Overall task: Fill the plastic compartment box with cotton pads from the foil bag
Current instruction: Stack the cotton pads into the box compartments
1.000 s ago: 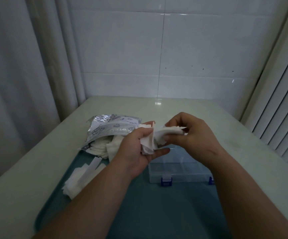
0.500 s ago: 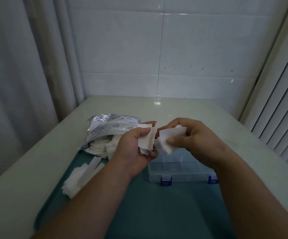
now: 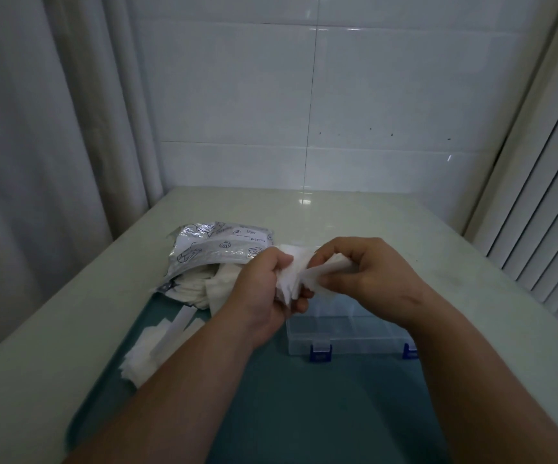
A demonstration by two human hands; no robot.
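In the middle of the frame, the left hand (image 3: 264, 293) gripped a small stack of white cotton pads (image 3: 289, 279), its fingers (image 3: 299, 304) curled round the stack from below with the thumb on top. The right hand (image 3: 364, 272) met it from the right, its fingers (image 3: 344, 251) and thumb pinching a single pad (image 3: 326, 271) at the stack's edge. Both hands were held above the far left part of the clear plastic compartment box (image 3: 347, 333), which lay on a teal tray (image 3: 304, 413) with two blue latches (image 3: 320, 352) on its near side. Whether any compartment held pads could not be told, as the hands covered much of the box.

The foil bag (image 3: 217, 246) lay left of the hands on the pale surface (image 3: 53, 329), printed with small drawings. More white pads (image 3: 197, 286) spilled from its near end onto the tray's edge. A further heap of loose pads (image 3: 150, 349) lay at the tray's left side, lower left of the frame. Behind stood a white tiled wall (image 3: 304, 95), a curtain (image 3: 36, 128) at left and vertical blinds (image 3: 545, 195) at right.
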